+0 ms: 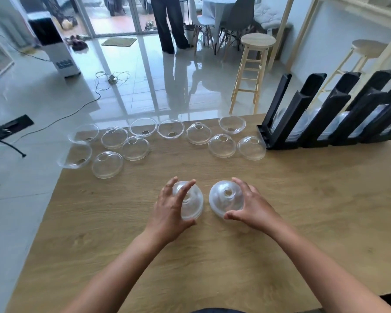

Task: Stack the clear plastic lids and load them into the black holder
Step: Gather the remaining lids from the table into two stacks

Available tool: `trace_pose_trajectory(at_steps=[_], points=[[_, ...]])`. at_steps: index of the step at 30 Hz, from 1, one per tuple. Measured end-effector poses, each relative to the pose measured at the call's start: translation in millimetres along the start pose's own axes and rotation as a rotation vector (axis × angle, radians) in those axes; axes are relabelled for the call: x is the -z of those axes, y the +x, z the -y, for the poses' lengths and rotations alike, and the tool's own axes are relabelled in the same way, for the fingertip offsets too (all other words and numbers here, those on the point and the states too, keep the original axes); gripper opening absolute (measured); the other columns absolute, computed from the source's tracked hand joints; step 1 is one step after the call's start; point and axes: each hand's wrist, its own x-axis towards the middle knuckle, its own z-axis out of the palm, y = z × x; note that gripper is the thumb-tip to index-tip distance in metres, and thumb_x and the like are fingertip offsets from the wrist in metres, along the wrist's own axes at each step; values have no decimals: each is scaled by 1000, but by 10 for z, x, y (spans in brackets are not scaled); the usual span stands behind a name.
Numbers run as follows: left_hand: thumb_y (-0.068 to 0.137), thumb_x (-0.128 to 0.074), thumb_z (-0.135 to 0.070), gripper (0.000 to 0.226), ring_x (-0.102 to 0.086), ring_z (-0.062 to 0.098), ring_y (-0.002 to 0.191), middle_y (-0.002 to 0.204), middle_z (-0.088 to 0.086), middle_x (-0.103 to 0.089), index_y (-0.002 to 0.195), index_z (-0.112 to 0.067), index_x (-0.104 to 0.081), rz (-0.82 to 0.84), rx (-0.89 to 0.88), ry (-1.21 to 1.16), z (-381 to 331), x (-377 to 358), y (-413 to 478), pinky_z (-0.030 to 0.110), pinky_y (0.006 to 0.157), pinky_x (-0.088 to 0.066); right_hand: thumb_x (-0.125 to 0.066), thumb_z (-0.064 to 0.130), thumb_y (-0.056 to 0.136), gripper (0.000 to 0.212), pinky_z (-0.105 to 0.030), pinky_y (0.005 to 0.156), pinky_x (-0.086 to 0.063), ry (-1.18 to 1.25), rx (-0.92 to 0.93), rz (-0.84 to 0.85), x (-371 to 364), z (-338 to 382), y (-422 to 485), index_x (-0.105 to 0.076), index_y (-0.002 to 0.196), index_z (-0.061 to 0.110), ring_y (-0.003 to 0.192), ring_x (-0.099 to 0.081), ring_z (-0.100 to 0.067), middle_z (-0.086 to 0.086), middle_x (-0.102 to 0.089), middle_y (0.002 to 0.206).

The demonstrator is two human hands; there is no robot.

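Head view: two nested piles of clear lids are held side by side at mid-table, close together but apart. The left stack (194, 205) is gripped by the left hand (168, 213), fingers curled over its dome and thumb under the near rim. The right stack (224, 199) is gripped by the right hand (254, 207), fingers spread around its far side and thumb hooked at the near rim, with the hole on top left uncovered. Whether either stack rests on the wood cannot be told.

A loose row of single lids (222, 145) is spread along the far edge of the table (303, 199), some dome up, some flipped; the two leftmost are seen overhanging the left edge. Bare wood is left between the hands and that row, and a wider bare stretch to the right.

The holder (298, 118) is set at the far right edge, its slanted channels already partly filled with lids. A stool (255, 64) is seen on the floor beyond
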Motion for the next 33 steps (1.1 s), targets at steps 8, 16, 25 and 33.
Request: trace_pose_trajectory(at_steps=[8,16,25,33], points=[[78,-66,-55,63,-39,16,132,142,0,-42,134,-33,-49,-350,233,-89,641,881,173,38,106,-38,-72,47,80,67,-41,103,-42,-22,353,-215,75,1088,453,-47,138,25,124,-47,-24,-6,-52,132],[83,-63,-40,51,-46,28,118,128,7,-49,133,-35,-51,-282,627,478,2138,1789,305,41,99,-35,-65,44,87,53,-39,98,-40,-271,524,66,-1064,2538,1189,-50,136,31,128,-43,-26,-6,-49,133],[80,-69,-41,37,-48,25,109,116,5,-51,116,-33,-63,-201,387,555,2687,1719,493,35,93,-37,-54,42,95,45,-43,98,-41,-501,467,41,-1678,3049,1523,-48,135,23,124,-44,-32,-12,-44,131],[84,-67,-37,7,-53,19,99,96,-2,-58,88,-31,-70,-300,290,314,2652,1796,344,29,68,-40,-59,43,92,27,-42,98,-43,-350,453,75,-1648,2930,1411,-65,109,23,122,-48,-27,-6,-47,135]])
